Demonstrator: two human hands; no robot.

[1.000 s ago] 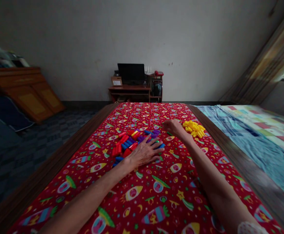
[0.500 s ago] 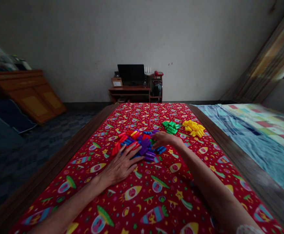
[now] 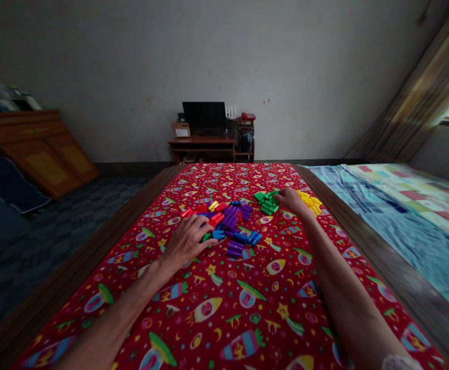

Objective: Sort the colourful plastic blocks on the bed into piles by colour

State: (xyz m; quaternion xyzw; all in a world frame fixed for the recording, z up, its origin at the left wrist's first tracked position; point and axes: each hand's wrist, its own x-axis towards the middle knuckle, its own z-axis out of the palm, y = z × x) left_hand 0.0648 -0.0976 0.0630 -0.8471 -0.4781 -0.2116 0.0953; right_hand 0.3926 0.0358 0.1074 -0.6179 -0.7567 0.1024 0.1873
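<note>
My left hand rests over the near left side of a mixed heap, fingers curved and thumb apart. A green plastic block shows in the gap between thumb and fingers; I cannot tell whether they grip it. Beside it lie a blue block, red blocks and purple blocks. At the right edge of the green pile, my right hand is closed, fingertips down on a green block, partly hidden by the fingers.
A pile of yellow blocks lies just right of my right hand. One yellow block sits in the mixed heap. A red patterned cloth covers the table. Right of the table is a bed; a desk with a monitor stands beyond.
My right hand has moved from the mixed heap rightward and away to the green pile. My left hand has drawn back slightly left and curled its fingers, uncovering more of the heap.
</note>
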